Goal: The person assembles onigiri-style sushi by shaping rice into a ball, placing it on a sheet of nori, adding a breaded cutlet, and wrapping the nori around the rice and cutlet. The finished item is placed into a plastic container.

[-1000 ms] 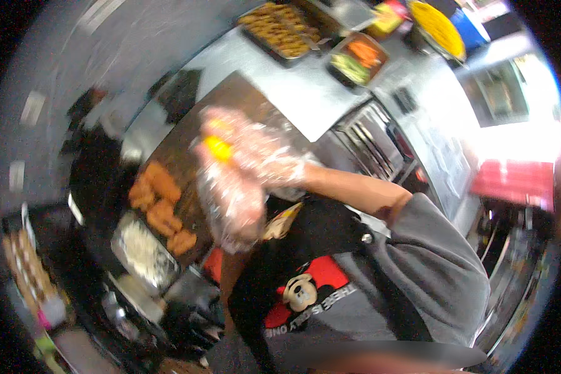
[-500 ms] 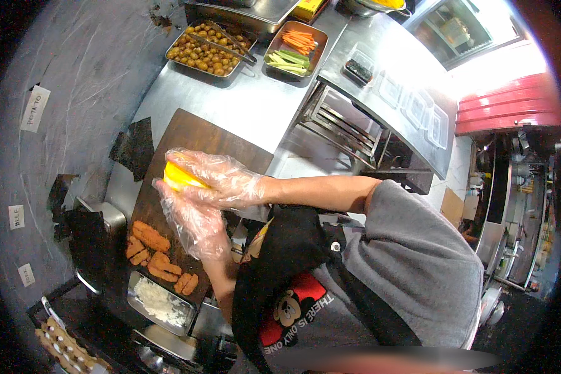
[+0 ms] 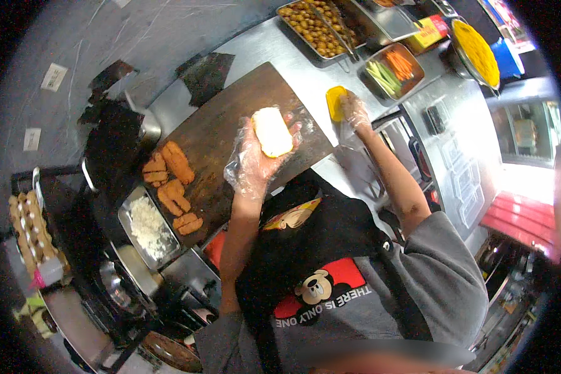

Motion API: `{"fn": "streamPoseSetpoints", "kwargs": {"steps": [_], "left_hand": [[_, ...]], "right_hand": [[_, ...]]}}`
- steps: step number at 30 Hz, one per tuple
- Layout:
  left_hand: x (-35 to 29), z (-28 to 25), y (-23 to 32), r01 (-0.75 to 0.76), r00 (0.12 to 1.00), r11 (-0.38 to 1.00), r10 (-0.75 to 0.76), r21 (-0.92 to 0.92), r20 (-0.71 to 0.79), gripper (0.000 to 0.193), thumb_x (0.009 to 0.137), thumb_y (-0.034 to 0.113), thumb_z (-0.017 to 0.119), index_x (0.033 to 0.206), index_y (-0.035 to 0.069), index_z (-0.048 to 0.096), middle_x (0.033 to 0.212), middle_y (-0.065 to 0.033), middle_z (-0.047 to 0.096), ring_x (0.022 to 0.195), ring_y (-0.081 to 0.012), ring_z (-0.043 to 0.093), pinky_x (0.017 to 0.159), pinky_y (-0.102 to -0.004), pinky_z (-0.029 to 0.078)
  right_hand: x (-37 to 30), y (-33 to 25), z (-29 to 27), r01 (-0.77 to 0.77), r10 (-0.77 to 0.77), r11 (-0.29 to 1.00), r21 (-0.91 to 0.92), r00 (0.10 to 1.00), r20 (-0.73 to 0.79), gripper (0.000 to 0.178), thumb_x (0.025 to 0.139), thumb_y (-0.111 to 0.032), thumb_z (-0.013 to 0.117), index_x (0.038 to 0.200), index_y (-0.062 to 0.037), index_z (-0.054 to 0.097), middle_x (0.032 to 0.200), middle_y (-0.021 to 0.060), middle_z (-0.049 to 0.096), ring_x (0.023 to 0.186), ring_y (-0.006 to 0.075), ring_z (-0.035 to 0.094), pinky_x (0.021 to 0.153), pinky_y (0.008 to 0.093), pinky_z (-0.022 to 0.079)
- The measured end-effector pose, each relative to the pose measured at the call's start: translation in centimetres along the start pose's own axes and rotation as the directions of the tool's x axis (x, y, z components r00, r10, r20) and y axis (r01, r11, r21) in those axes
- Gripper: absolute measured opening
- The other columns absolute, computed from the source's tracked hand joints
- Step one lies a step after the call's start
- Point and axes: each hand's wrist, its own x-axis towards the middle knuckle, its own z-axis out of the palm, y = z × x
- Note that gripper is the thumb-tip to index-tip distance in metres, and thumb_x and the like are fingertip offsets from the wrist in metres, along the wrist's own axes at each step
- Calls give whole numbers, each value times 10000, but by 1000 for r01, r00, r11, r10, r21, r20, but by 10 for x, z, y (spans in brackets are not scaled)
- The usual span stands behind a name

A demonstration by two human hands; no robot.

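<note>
My left hand (image 3: 254,173), in a clear plastic glove, holds a yellow mould filled with white rice (image 3: 272,132) above the dark wooden board (image 3: 243,93). The white side faces up, with a thin yellow rim showing at its lower edge. Out to the right, my gloved right hand (image 3: 355,113) grips a flat yellow mould lid (image 3: 336,103) over the steel counter, its fingers closed on the lid's right side. Breaded fried strips (image 3: 177,163) lie in several groups on the board's left part. Just below them, a metal tray of white rice (image 3: 151,234) stands beside the board.
A tray of small round potatoes (image 3: 318,28) with tongs sits at the back. Nearby are a tray of carrot and cucumber sticks (image 3: 386,70) and a bowl of yellow food (image 3: 475,53). Clear plastic containers (image 3: 464,168) stand on the right counter; an egg carton (image 3: 31,230) is far left.
My hands were together around the yellow mould; now they are apart. The right hand has moved right with the lid, leaving the white rice uncovered in my left hand. The view has turned.
</note>
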Motion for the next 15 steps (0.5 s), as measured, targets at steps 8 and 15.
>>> {"fn": "streamPoseSetpoints", "kwargs": {"steps": [8,15], "left_hand": [[-33,9,1,-84,996,995,83,45,22,665,977,663,377,1323,117,530,1129,-156,636,942,-354,638,668,-411,574],[-45,43,-16,-167,960,923,233,348,-156,641,928,689,470,1224,124,526,916,-102,618,697,-305,655,520,-377,556]], "right_hand": [[-43,-170,-34,231,-226,973,14,938,264,476,1023,-338,498,1373,-17,535,1301,225,611,1135,336,623,969,418,482],[-81,-219,-13,182,-508,829,530,643,573,562,1034,-511,409,1421,-125,535,1382,130,582,1246,244,565,1060,362,427]]}}
